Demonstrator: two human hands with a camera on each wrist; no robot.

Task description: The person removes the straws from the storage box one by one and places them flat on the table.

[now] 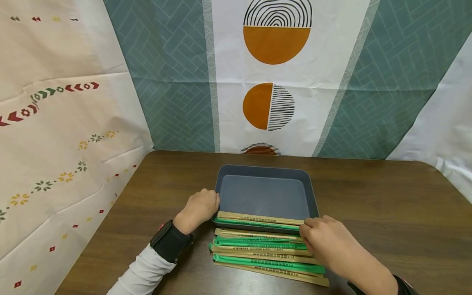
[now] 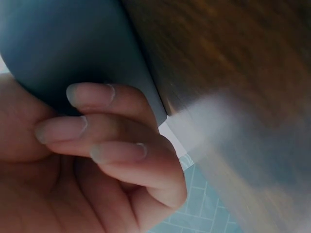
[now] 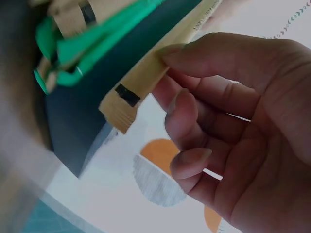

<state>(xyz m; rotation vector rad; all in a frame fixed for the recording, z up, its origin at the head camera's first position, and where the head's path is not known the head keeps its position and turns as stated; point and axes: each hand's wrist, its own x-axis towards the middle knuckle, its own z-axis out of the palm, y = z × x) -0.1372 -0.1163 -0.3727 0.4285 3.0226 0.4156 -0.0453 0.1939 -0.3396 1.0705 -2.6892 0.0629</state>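
A dark grey rectangular tray (image 1: 265, 192) lies on the table. At its left edge my left hand (image 1: 199, 209) holds the rim; the left wrist view shows its curled fingers (image 2: 126, 155) against the tray's side (image 2: 73, 43). My right hand (image 1: 328, 241) is over the tray's near right corner. Thumb and forefinger pinch a tan wrapped straw (image 3: 131, 92), its end with a black mark sticking out. In the head view a tan wrapped straw (image 1: 254, 217) and a green one (image 1: 254, 224) lie along the tray's near side. More tan and green wrapped straws (image 1: 265, 256) are before the tray.
The brown wooden table (image 1: 387, 205) extends to both sides of the tray. A patterned cloth (image 1: 173, 82) hangs behind its far edge, and a cream cloth (image 1: 55, 143) hangs on the left.
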